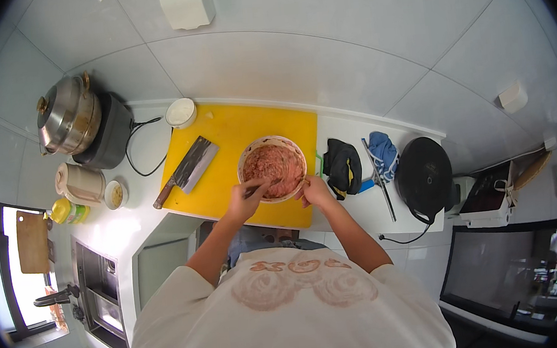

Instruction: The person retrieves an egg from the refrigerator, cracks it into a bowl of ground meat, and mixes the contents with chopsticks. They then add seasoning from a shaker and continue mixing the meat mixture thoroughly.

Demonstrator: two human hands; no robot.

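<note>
A white bowl [240,166] of minced meat [273,168] stands on a yellow cutting board [263,117]. My left hand [247,199] is closed around a dark, thin utensil [251,191], probably chopsticks, at the bowl's near left side. The utensil's far end reaches into the meat, which shows swirl marks. On the near right, my right hand [315,190] grips the bowl's rim. A cleaver [199,164] with a wooden handle lies on the board, left of the bowl.
Left of the board are a small white bowl [181,114], a bowl of yellowish pieces [116,194], a kettle [78,183], a yellow bottle [71,210] and a metal pot [69,116]. To the right lie a black bundle [342,165], a blue cloth [383,155] and a black electric pan [423,177].
</note>
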